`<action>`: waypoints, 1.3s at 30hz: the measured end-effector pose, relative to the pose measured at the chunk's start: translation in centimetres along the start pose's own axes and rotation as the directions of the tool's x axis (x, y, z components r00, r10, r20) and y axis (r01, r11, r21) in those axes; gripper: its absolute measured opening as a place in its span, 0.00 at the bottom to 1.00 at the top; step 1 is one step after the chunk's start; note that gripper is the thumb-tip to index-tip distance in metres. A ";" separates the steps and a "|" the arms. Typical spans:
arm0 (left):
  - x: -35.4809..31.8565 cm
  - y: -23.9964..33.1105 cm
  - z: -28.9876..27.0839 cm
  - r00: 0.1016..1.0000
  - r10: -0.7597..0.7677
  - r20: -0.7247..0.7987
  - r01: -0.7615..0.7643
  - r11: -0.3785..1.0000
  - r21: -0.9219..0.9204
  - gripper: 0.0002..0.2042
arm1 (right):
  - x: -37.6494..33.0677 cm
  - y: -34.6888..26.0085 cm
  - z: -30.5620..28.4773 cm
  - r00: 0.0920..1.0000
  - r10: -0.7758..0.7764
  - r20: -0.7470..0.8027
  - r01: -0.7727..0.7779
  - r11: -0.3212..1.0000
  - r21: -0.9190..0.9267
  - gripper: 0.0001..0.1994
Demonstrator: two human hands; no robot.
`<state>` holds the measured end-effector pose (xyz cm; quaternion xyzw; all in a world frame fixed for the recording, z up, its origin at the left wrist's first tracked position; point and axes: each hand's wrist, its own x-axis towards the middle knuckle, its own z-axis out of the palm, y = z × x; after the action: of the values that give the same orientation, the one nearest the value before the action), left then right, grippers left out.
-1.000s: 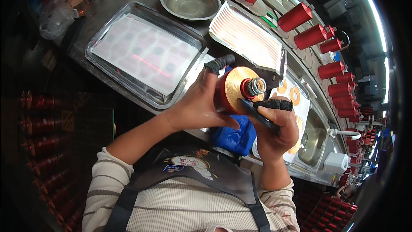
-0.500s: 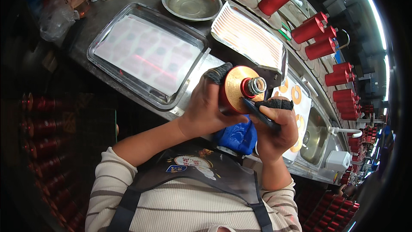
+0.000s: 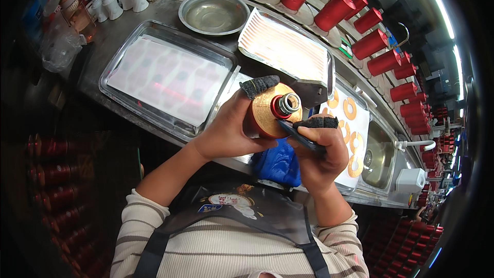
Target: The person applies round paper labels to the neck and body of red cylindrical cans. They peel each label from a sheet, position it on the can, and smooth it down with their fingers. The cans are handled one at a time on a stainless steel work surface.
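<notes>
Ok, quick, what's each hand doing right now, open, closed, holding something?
Left hand: closed around a red-and-gold bottle.
Right hand: closed on a dark tool, its tip at the bottle.

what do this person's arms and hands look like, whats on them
Ribbed cream sleeves with grey-brown stripes end near the elbows, leaving the forearms bare. The left hand and right hand each have a black, cloth-like wrap around one of the fingers. Neither hand is gloved.
</notes>
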<state>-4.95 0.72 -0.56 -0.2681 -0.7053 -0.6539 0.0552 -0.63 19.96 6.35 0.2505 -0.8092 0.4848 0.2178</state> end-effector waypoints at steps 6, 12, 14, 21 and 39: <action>-1.6 -0.7 3.7 0.955 -0.131 -0.265 0.163 0.982 0.100 0.44 | 0.1 -1.3 2.0 0.982 -0.179 0.060 0.186 0.970 -0.157 0.22; -2.3 -2.4 4.4 0.940 0.062 -0.335 0.003 0.982 0.189 0.43 | -0.5 -1.4 1.1 0.984 -0.166 -0.058 0.156 0.977 -0.143 0.22; -2.4 -2.7 4.3 0.946 0.091 -0.311 -0.025 0.977 0.210 0.43 | -0.3 -1.8 1.4 0.966 -0.251 0.052 0.257 0.952 -0.164 0.22; -2.9 -3.9 4.1 0.958 0.142 -0.250 -0.075 0.963 0.258 0.47 | -0.7 -1.0 0.7 0.961 -0.269 0.060 0.275 0.931 -0.238 0.20; -0.9 -1.7 2.7 0.984 -0.025 -0.178 0.041 0.996 0.084 0.45 | 0.1 0.2 0.6 0.877 0.442 -0.187 -0.424 0.896 0.131 0.10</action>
<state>-4.19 3.00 -2.81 -0.1948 -0.7300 -0.6443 0.1184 -0.93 19.52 6.01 0.0194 -0.7950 0.5796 0.1778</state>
